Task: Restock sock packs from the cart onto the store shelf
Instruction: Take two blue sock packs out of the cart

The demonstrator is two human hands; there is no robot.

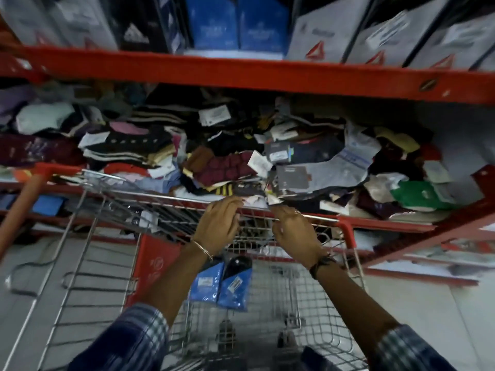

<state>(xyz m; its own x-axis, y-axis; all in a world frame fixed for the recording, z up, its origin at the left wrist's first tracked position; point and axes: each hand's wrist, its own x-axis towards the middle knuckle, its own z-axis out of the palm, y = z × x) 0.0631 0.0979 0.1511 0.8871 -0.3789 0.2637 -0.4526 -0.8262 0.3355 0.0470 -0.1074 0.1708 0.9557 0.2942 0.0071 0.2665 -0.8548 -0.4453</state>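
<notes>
Hands meet at the far rim of the wire cart [171,199], seen from the head camera looking down and forward: the left hand [218,226] and the right hand [293,231] both reach over the top rail toward the front edge of the sock shelf [388,223]. Between them sits a dark sock pack [247,190] with a pale card end, touching the lip of the heap; the left fingers [227,203] curl down onto its near edge, while the right fingers [280,210] are bunched together at its other end, though blur keeps me from telling whether they truly pinch it or only press against it. Behind lies the loose sock pile [227,156], sloping toward the cart and already spilling to the shelf front. Still in the basket are two blue sock packs [222,285], lying side by side near the front wall, so the job looks unfinished. To seat this pack well, I judge it should be pushed back and up onto the pile rather than left at the lip (the slope looks ready to shed anything perched there), with both hands keeping it flat so the card tag does not snag neighbouring labels. Above, the red shelf beam [241,73] carries boxed shoes [316,36], well apart from the work.
</notes>
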